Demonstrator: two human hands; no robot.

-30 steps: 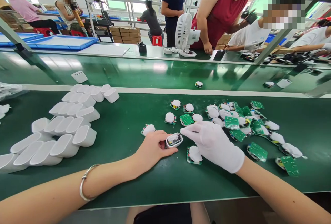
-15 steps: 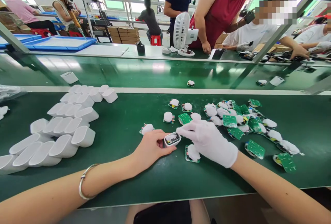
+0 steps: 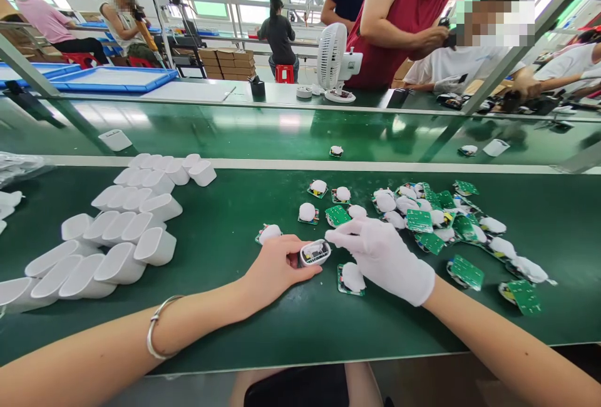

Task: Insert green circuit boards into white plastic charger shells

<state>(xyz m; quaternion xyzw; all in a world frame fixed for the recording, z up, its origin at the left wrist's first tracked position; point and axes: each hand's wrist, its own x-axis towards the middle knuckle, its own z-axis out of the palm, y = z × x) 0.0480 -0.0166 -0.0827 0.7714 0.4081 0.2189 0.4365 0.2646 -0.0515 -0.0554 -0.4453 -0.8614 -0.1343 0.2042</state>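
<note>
My bare left hand [image 3: 277,263] is closed round a white plastic housing [image 3: 315,262], holding it low over the green bench. Through the housing's open end, a circuit board with components shows inside. My right hand [image 3: 380,253], in a white glove, has its fingers drawn together, the tips at the housing's right rim. Whether anything small sits between them is hidden. Below the glove lies a circuit board with a white blob on top [image 3: 352,278]. Another such board [image 3: 270,233] rests just behind my left hand.
White housings [image 3: 113,263] stand in rows on the left. A heap of green circuit boards [image 3: 432,219] spreads across the right. Behind a pale strip, a green belt [image 3: 235,134] carries a few parts. A white fan [image 3: 332,56] and co-workers are beyond it.
Both hands keep nearly the same pose at the housing. On the belt, the loose parts have shifted slightly left. The co-worker in red has raised a lowered hand.
</note>
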